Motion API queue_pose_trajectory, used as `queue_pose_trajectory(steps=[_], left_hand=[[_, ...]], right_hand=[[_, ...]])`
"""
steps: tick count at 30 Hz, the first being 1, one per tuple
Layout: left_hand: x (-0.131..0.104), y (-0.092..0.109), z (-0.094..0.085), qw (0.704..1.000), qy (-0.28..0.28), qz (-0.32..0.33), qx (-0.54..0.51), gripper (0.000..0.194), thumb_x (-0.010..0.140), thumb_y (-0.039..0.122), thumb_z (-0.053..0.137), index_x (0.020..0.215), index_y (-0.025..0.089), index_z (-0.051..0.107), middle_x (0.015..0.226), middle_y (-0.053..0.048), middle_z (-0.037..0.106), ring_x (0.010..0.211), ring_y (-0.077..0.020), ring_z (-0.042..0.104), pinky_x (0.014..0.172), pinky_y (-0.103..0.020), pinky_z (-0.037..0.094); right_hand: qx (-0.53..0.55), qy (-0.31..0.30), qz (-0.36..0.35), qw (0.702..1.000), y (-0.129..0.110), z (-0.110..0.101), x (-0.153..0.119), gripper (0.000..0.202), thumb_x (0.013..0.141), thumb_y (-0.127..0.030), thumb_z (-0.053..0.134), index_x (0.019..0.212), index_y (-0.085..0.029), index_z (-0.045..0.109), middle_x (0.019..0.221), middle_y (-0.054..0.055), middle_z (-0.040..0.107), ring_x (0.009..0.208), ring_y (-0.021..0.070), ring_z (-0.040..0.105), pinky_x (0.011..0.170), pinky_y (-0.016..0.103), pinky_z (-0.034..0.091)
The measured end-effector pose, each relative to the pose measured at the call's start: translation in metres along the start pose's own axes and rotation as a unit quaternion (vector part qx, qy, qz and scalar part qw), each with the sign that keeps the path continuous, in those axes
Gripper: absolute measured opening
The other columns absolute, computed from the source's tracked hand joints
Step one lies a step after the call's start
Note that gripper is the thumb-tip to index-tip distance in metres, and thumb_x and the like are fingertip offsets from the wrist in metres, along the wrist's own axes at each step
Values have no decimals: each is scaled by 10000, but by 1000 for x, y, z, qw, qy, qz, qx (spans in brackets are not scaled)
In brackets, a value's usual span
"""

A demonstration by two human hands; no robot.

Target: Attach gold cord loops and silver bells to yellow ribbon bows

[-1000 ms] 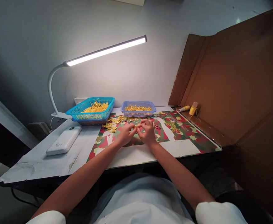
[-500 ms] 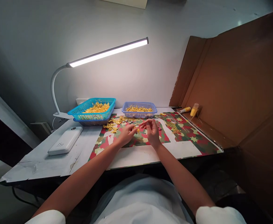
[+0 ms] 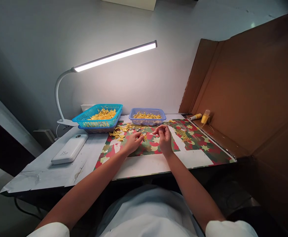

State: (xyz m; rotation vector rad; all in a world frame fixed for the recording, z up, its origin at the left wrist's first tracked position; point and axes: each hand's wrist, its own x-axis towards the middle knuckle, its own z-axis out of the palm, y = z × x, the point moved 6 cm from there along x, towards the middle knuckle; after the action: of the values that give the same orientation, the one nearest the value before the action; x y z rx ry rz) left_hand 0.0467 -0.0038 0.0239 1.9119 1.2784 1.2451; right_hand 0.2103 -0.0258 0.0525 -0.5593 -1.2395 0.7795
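Note:
My left hand (image 3: 133, 144) is pinched around a small yellow piece (image 3: 144, 137), which pokes out past the fingertips; it looks like a ribbon or cord bit. To its right, my right hand (image 3: 165, 139) is raised a little above the patterned sheet (image 3: 154, 148), thumb and fingers pinched together. Anything between those fingertips is too small to make out. Loose yellow ribbon-like pieces (image 3: 118, 135) lie just beyond my left hand, with a few small shiny bits (image 3: 133, 129) near them. A tangle of thin yellow cord (image 3: 184, 135) rests right of my right hand.
A blue basket (image 3: 97, 123) of yellow pieces stands back left, stacked on another; a purple basket (image 3: 147, 121) of yellow pieces is behind my hands. At left are a white power bank (image 3: 70, 148) and a lit lamp (image 3: 116, 56). Cardboard (image 3: 245, 89) walls the right side, beside a yellow-filled bottle (image 3: 205, 117).
My right hand has moved away to the right from my left hand, opening a gap between them. My left hand stays in nearly the same place, still pinching the yellow piece.

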Motion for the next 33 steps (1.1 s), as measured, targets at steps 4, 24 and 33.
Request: queue_pose_trajectory(steps=[4,24,33], left_hand=[[1,-2,-1,1000,5,-3,-6,270,771,355,478,561,208,394,518,51,379,515,-120,403,509,-235,323],[4,-15,-3,993,39,-35,-109,329,756,483,532,626,202,420,566,56,376,511,-96,354,475,-218,301],[0,-4,-2,981,22,-63,-181,291,685,395,663,858,187,556,619,47,526,547,-99,463,500,-204,344]], right_hand=[[5,4,2,1000,0,-2,1,77,901,-293,488,872,-223,496,722,-24,555,675,122,549,708,289,491],[-31,-7,20,999,6,-1,1,73,864,-299,523,866,-226,518,730,-18,555,690,131,549,708,292,488],[-6,-41,38,998,8,4,0,115,864,-346,533,907,-240,532,615,-55,504,539,106,470,556,253,430]])
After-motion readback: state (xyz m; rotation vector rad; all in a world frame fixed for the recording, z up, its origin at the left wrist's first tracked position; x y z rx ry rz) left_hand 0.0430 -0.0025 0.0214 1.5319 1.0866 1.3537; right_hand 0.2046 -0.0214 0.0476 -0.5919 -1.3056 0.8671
